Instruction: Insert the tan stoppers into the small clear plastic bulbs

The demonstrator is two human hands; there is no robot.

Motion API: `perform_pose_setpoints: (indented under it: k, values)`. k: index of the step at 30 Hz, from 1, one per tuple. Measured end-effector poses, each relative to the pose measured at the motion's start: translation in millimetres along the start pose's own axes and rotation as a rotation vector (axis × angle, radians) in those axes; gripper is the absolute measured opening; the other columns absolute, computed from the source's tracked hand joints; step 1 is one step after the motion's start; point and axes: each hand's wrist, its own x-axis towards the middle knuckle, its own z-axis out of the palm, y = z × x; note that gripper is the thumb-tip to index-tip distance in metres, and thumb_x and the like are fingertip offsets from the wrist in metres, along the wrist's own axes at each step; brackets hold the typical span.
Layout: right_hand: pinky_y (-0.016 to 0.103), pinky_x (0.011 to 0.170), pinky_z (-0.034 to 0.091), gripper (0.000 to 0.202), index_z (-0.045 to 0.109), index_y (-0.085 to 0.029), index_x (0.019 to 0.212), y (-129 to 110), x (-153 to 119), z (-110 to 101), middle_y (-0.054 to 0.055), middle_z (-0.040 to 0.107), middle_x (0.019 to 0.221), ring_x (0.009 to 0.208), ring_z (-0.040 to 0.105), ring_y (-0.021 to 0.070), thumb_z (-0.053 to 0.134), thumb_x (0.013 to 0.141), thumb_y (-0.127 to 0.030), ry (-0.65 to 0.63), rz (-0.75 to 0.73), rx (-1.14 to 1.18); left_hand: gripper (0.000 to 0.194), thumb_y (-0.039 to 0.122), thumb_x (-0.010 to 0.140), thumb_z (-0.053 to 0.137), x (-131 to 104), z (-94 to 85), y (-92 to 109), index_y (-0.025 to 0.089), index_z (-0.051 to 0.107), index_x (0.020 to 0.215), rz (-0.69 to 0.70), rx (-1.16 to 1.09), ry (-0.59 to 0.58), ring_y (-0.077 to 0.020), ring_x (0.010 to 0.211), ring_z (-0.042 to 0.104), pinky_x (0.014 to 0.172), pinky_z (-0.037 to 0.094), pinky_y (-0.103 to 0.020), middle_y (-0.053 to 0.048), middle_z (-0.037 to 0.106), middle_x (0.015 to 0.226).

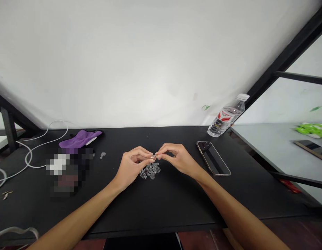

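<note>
Fingertips meeting, my left hand point(132, 162) and my right hand point(179, 159) are both closed in a pinch over the middle of the black table. Between them is a small clear piece point(153, 157), mostly covered by the fingers. A tiny brownish bit shows at the right fingertips, too small to name. Just below lies a pile of small clear plastic pieces point(151, 170), some round and some with narrow necks. My left hand partly covers the left side of this pile. Another clear plastic piece point(102, 155) lies apart, farther left.
A smartphone point(213, 158) lies right of my right hand. Behind it a water bottle point(228, 116) stands near the wall. Purple cloth point(80, 139), a blurred-out patch and a looping white cable point(28, 152) occupy the left. Black metal bars point(288, 52) slant along the right side.
</note>
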Motion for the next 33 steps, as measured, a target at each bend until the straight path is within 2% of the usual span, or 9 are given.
perform_pose_setpoints:
  k: [12,17,20,24,28,33]
  values:
    - [0.033,0.079,0.055,0.020,0.075,-0.019,0.086,-1.6,0.1,2.2,0.005,0.073,0.083,0.081,0.069,0.0198,0.071,0.095,-0.037,-0.010,0.055,0.028,0.013,0.026,0.082,0.085,-2.7,2.7,-3.0,0.017,0.077,0.081,0.093,0.067,0.028,-0.0200,0.089,0.075,0.088,0.066,-0.036,-0.006,0.070,0.093]
    - [0.033,0.081,0.056,0.022,0.074,-0.018,0.086,1.0,0.6,2.4,0.004,0.073,0.083,0.082,0.070,0.0196,0.071,0.094,-0.038,-0.029,0.092,0.077,0.011,0.027,0.084,0.082,-3.3,0.8,-6.1,0.018,0.077,0.083,0.156,0.152,0.021,-0.0200,0.090,0.074,0.087,0.066,-0.035,-0.006,0.069,0.092]
    - [0.035,0.083,0.056,0.025,0.075,-0.018,0.093,1.8,0.5,-1.2,0.005,0.075,0.088,0.085,0.070,0.0205,0.073,0.092,-0.043,-0.068,0.110,0.095,0.011,0.029,0.086,0.081,-3.3,1.5,-6.6,0.018,0.076,0.087,0.184,0.179,-0.002,-0.0203,0.091,0.074,0.088,0.065,-0.037,-0.006,0.070,0.094]
    - [0.034,0.082,0.056,0.026,0.076,-0.019,0.094,-2.2,0.9,-8.9,0.006,0.075,0.093,0.087,0.069,0.0205,0.075,0.089,-0.044,-0.088,0.078,0.004,0.014,0.028,0.088,0.078,-2.4,3.1,-5.8,0.020,0.075,0.099,0.200,0.214,-0.059,-0.0198,0.092,0.073,0.091,0.063,-0.037,-0.006,0.070,0.100]
    - [0.034,0.080,0.054,0.023,0.075,-0.020,0.094,-2.2,2.5,-19.7,0.006,0.074,0.091,0.084,0.067,0.0200,0.071,0.093,-0.042,-0.022,0.050,-0.139,0.026,0.026,0.091,0.075,-0.2,-1.3,-9.2,0.024,0.069,0.116,0.229,0.463,-0.061,-0.0207,0.096,0.068,0.090,0.056,-0.037,-0.005,0.070,0.105]
    - [0.032,0.073,0.049,0.016,0.074,-0.021,0.091,15.4,3.6,-33.1,0.004,0.070,0.086,0.079,0.063,0.0186,0.069,0.094,-0.036,0.027,0.052,-0.404,0.014,0.026,0.096,0.069,2.0,-6.7,-18.1,0.024,0.072,0.109,0.234,0.787,-0.182,-0.0236,0.101,0.062,0.098,0.045,-0.043,-0.005,0.071,0.104]
